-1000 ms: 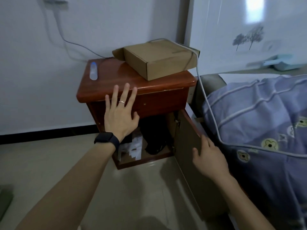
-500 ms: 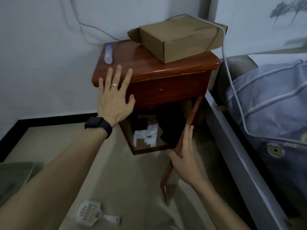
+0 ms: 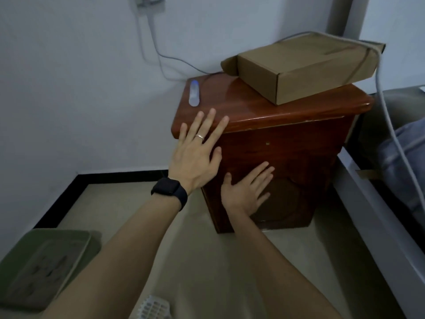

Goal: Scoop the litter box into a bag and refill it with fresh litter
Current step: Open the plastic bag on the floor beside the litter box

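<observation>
A green litter box (image 3: 43, 263) with grey litter sits on the floor at the lower left. A white slotted scoop (image 3: 153, 308) lies on the floor at the bottom edge, partly cut off. My left hand (image 3: 197, 153), with a ring and a black watch, presses flat against the front top corner of the red wooden nightstand (image 3: 287, 139). My right hand (image 3: 247, 192) lies flat with spread fingers on the nightstand's closed door. Neither hand holds anything. No bag or fresh litter shows.
A cardboard box (image 3: 301, 70) and a small clear bottle (image 3: 194, 93) sit on the nightstand top. A grey cable (image 3: 391, 116) runs over the box toward the bed (image 3: 400, 162) at the right. White wall and black skirting stand behind; beige floor lies below.
The nightstand door was open and showed things inside; my right hand has swung it closed and now presses on it. The view has shifted, bringing the litter box into sight.
</observation>
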A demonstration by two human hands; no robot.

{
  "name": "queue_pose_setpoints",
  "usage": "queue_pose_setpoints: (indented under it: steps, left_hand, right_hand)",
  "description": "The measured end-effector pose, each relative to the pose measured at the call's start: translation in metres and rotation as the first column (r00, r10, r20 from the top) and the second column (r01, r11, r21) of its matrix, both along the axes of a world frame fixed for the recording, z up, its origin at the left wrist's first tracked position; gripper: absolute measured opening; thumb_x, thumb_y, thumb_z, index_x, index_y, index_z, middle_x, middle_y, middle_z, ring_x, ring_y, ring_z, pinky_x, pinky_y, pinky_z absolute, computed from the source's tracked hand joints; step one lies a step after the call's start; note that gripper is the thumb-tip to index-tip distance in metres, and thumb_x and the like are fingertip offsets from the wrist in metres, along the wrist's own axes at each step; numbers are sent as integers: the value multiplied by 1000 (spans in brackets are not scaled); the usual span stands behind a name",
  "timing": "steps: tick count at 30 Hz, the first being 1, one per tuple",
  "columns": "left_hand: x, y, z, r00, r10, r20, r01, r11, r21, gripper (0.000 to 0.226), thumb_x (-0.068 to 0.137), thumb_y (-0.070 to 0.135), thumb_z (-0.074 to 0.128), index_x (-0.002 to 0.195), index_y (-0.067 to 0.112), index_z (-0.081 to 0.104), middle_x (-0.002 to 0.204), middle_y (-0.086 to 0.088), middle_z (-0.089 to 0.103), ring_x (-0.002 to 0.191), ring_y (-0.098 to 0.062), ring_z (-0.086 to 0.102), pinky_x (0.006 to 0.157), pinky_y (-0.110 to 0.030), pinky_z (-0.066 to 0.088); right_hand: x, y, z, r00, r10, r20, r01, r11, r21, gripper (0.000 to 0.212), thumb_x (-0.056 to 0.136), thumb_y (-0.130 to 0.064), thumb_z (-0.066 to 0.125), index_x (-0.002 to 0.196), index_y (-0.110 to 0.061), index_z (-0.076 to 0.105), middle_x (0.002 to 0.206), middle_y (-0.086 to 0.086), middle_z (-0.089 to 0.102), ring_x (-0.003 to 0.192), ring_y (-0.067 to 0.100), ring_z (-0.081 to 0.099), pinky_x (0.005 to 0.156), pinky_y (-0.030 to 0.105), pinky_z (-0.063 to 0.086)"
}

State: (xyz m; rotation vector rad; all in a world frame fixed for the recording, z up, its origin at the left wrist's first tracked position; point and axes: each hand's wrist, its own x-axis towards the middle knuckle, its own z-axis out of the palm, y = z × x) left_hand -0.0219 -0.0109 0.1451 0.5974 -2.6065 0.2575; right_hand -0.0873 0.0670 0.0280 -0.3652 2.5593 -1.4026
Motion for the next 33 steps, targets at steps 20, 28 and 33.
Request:
queue_pose_setpoints:
  steps: [20,28,33]
  left_hand:
    - [-1,12,9,993,100,55,-106,986,126,67,101,33,37,156,39,0,166,1,-8,152,-24,-9,122,-51,3]
    - [113,53,-58,962,261,82,-274,919,285,71,91,31,53,155,30,22,161,-5,24,148,-25,21,120,-47,22]
    - [236,88,-133,825,385,412,-538,759,367,64,93,37,48,153,29,26,160,-2,27,148,-24,20,119,-45,21]
  right_hand:
    - [-45,64,15,838,546,7,-521,797,305,86,91,-65,43,156,-28,2,164,3,-7,151,24,-5,119,55,13]
    - [23,117,54,521,775,-359,-702,628,336,47,98,-52,44,143,-42,41,155,-14,32,149,7,-2,119,41,8]
    - [94,116,24,350,891,-290,-827,439,350,47,98,-52,42,144,-41,43,155,-16,32,149,6,-5,122,45,13]
